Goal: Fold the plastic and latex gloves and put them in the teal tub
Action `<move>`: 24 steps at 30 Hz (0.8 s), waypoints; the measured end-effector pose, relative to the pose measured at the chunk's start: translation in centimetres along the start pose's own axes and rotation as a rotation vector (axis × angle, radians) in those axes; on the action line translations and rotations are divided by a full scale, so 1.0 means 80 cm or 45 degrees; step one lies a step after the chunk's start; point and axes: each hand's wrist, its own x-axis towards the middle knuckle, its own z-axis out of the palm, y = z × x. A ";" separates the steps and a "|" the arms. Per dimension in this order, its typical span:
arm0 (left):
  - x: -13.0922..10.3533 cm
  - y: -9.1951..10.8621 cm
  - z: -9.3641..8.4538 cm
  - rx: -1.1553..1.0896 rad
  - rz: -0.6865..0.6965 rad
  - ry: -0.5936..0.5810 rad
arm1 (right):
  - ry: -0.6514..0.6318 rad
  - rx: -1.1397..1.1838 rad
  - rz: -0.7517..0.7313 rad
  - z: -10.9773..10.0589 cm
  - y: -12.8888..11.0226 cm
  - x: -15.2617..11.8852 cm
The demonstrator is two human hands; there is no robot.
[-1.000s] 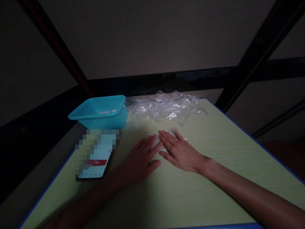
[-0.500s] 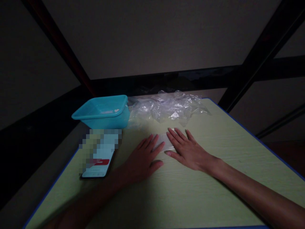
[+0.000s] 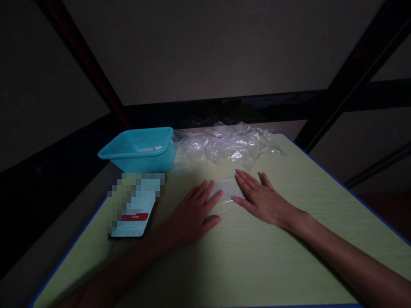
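Observation:
A small, flat piece of clear plastic [image 3: 226, 190], perhaps a bag, lies on the table between my hands. My left hand [image 3: 197, 214] is open and palm down, its fingertips resting on the plastic's left end. Over the right end lies my right hand [image 3: 261, 199], also flat and open, with its thumb apart from the fingers. The fingers hide both ends of the plastic. Behind it, a crumpled heap of clear plastic bags [image 3: 224, 145] spreads along the far side of the table.
A turquoise basin [image 3: 144, 162] with something whitish inside stands at the far left. In front of it lies a phone [image 3: 136, 224] with its screen lit and partly pixelated. The pale green table [image 3: 257, 265] has a blue edge, and a wall rises behind it.
My right hand has slid to the right along the plastic, uncovering more of its middle. My left hand has stayed in place at the left end.

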 end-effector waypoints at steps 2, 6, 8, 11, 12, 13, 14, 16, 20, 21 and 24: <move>0.000 0.000 0.000 -0.003 0.004 0.009 | 0.041 -0.009 -0.032 -0.005 -0.001 -0.001; -0.001 0.000 0.003 -0.042 0.006 0.041 | 0.191 0.035 -0.252 -0.021 -0.007 -0.004; -0.002 -0.001 0.005 -0.080 -0.008 0.070 | 0.253 0.088 -0.368 -0.028 -0.010 -0.005; -0.004 -0.001 0.005 -0.132 -0.026 0.126 | 0.282 0.133 -0.496 -0.035 -0.011 -0.008; -0.004 -0.001 0.005 -0.140 -0.030 0.138 | 0.273 0.135 -0.519 -0.035 -0.011 -0.008; -0.004 0.000 0.004 -0.142 -0.037 0.145 | 0.261 0.134 -0.531 -0.035 -0.010 -0.008; -0.004 0.000 0.004 -0.138 -0.048 0.148 | 0.248 0.132 -0.532 -0.035 -0.008 -0.008; -0.004 0.002 0.003 -0.124 -0.070 0.155 | 0.219 0.132 -0.517 -0.034 -0.004 -0.008; -0.005 0.002 0.004 -0.104 -0.074 0.202 | 0.183 0.113 -0.496 -0.032 0.003 -0.007; -0.006 0.001 0.005 -0.096 -0.070 0.218 | 0.181 0.100 -0.494 -0.033 0.004 -0.006; -0.007 -0.001 0.008 -0.052 -0.062 0.266 | 0.178 0.039 -0.482 -0.035 0.008 -0.005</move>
